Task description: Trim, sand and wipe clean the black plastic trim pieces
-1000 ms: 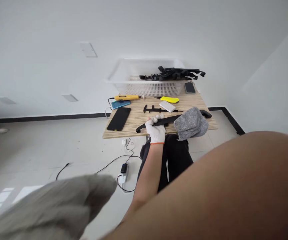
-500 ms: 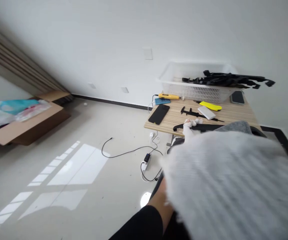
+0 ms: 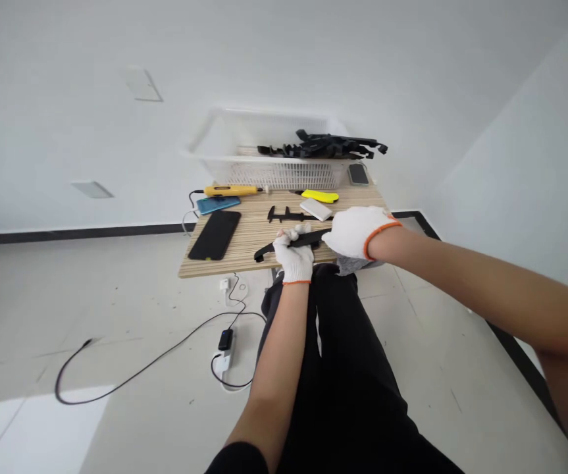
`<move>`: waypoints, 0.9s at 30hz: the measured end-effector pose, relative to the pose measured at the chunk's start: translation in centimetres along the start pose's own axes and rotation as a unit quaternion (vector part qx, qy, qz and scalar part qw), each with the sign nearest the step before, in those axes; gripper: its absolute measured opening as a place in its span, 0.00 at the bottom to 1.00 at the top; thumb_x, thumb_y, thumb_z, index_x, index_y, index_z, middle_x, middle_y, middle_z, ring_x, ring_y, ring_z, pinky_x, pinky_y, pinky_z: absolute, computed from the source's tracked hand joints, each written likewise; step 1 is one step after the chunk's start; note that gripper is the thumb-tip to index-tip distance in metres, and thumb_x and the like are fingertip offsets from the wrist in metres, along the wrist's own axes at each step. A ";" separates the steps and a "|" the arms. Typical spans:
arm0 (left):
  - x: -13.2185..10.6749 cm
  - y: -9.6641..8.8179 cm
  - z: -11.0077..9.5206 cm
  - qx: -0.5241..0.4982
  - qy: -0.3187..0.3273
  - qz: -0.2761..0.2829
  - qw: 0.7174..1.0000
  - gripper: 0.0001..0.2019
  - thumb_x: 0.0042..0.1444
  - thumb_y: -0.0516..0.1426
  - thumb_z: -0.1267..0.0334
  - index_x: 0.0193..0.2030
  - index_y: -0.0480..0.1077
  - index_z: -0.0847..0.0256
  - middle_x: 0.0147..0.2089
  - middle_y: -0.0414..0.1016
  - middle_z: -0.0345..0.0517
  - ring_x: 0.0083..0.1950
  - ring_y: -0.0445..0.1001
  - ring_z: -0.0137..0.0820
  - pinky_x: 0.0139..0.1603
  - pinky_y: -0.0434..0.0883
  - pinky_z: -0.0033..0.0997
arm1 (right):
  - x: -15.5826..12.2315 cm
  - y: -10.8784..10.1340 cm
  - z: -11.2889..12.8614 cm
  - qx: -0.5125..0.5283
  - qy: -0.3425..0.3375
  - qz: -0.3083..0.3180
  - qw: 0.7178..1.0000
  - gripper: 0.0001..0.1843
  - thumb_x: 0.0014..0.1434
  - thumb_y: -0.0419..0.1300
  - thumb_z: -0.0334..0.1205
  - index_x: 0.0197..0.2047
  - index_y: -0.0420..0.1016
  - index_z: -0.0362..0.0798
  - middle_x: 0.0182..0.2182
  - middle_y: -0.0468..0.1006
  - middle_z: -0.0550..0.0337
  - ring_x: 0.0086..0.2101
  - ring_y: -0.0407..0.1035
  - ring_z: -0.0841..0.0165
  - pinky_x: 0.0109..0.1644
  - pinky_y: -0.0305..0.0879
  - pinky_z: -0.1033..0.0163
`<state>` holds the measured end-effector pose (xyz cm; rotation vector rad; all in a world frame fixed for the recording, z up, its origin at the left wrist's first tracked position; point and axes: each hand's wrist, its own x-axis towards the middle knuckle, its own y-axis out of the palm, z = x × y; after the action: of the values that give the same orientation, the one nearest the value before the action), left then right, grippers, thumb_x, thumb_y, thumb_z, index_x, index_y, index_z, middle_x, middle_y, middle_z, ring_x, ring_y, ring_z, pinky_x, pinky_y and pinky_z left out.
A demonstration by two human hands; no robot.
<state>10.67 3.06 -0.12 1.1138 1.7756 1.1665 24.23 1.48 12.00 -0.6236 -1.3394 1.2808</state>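
Observation:
A long black plastic strip (image 3: 308,239) with a hooked left end lies across the front of the small table. My left hand (image 3: 294,257), in a white knitted glove, is wrapped round its middle. Also gloved, my right hand (image 3: 357,230) is closed at the strip's right end and hides that end. Grey cloth (image 3: 353,264) hangs under the right hand at the table edge; whether the fingers hold it too is hidden. Just behind the hands lie a black caliper (image 3: 293,216), a small white block (image 3: 316,209) and a yellow-handled knife (image 3: 320,196).
A white plastic basket (image 3: 284,174) at the back holds several similar black parts (image 3: 333,146). On the left are a black phone (image 3: 215,235), a blue phone (image 3: 218,205) and a yellow corded tool (image 3: 232,191). Another phone (image 3: 358,174) sits at the back right. A cable (image 3: 165,352) trails over the floor.
My view has swung right, and the cardboard box has left it. The right gloved hand, large and blurred near the camera before, is now down at the strip's right end.

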 end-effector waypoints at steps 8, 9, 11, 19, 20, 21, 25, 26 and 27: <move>-0.6 0.6 -0.7 -0.023 -0.024 -0.026 0.999 0.12 0.47 0.56 0.64 0.29 0.52 0.57 0.24 0.55 0.30 0.30 0.71 0.26 0.60 0.73 0.49 | -4.9 1.2 -3.6 -0.144 0.004 0.127 0.981 0.27 0.64 0.60 0.54 0.58 0.79 0.45 0.55 0.79 0.38 0.55 0.73 0.45 0.55 0.72 0.44; -0.6 0.7 -0.7 -0.023 -0.025 -0.020 0.999 0.13 0.47 0.57 0.64 0.28 0.51 0.57 0.23 0.54 0.30 0.29 0.70 0.26 0.60 0.72 0.49 | -5.9 2.2 -4.4 -0.142 -0.009 0.106 0.984 0.32 0.64 0.61 0.54 0.66 0.73 0.45 0.64 0.72 0.37 0.61 0.67 0.41 0.57 0.71 0.42; -0.7 0.8 -0.8 -0.019 -0.022 -0.007 1.000 0.16 0.48 0.57 0.63 0.28 0.48 0.57 0.23 0.51 0.29 0.26 0.66 0.24 0.61 0.72 0.51 | -7.8 4.4 -5.9 -0.117 -0.017 0.058 0.991 0.34 0.65 0.61 0.51 0.70 0.69 0.44 0.70 0.63 0.37 0.68 0.59 0.39 0.61 0.68 0.38; -0.9 1.0 -0.8 -0.086 -0.033 -0.013 0.996 0.18 0.53 0.54 0.64 0.27 0.44 0.57 0.22 0.45 0.30 0.23 0.56 0.24 0.52 0.71 0.45 | -9.9 9.6 -7.8 0.021 0.082 -0.158 0.984 0.26 0.74 0.43 0.45 0.51 0.81 0.46 0.42 0.84 0.44 0.46 0.79 0.53 0.55 0.73 0.48; -0.9 0.9 -0.8 -0.084 -0.029 -0.008 0.996 0.18 0.53 0.54 0.64 0.27 0.43 0.57 0.22 0.44 0.30 0.23 0.55 0.24 0.50 0.71 0.44 | -9.5 10.0 -7.1 0.020 0.109 -0.180 0.977 0.29 0.74 0.39 0.45 0.52 0.80 0.42 0.41 0.83 0.41 0.44 0.79 0.52 0.52 0.73 0.47; -0.9 0.9 -0.8 -0.081 -0.023 -0.003 0.996 0.19 0.53 0.54 0.63 0.27 0.42 0.57 0.22 0.43 0.30 0.23 0.54 0.24 0.48 0.71 0.42 | -9.1 10.4 -6.2 0.021 0.123 -0.195 0.973 0.30 0.75 0.37 0.45 0.54 0.79 0.40 0.41 0.83 0.39 0.44 0.79 0.52 0.52 0.73 0.47; -0.7 0.5 -1.1 -0.058 -0.010 0.028 0.998 0.21 0.55 0.54 0.64 0.26 0.39 0.58 0.22 0.38 0.33 0.22 0.49 0.25 0.35 0.65 0.32 | -7.2 12.1 -1.3 0.033 -0.001 -0.150 0.988 0.23 0.72 0.51 0.49 0.61 0.77 0.49 0.57 0.80 0.48 0.59 0.71 0.55 0.69 0.61 0.46; -0.6 0.4 -1.2 -0.047 -0.011 0.033 0.998 0.22 0.55 0.54 0.64 0.26 0.38 0.58 0.22 0.37 0.33 0.22 0.48 0.25 0.32 0.62 0.30 | -6.8 12.5 -0.2 0.029 -0.041 -0.129 0.990 0.22 0.71 0.53 0.48 0.62 0.77 0.52 0.60 0.78 0.52 0.62 0.68 0.55 0.73 0.55 0.45; -0.6 0.3 -1.4 -0.037 -0.010 0.036 0.999 0.22 0.56 0.54 0.64 0.26 0.38 0.58 0.23 0.36 0.33 0.22 0.47 0.25 0.29 0.59 0.29 | -6.4 12.7 0.6 0.023 -0.074 -0.112 0.991 0.22 0.71 0.54 0.47 0.63 0.76 0.54 0.63 0.76 0.54 0.64 0.66 0.56 0.75 0.50 0.43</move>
<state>9.74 2.14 0.65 1.1499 1.6761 1.2492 21.31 -1.11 -1.71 -0.3402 -1.4524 1.1882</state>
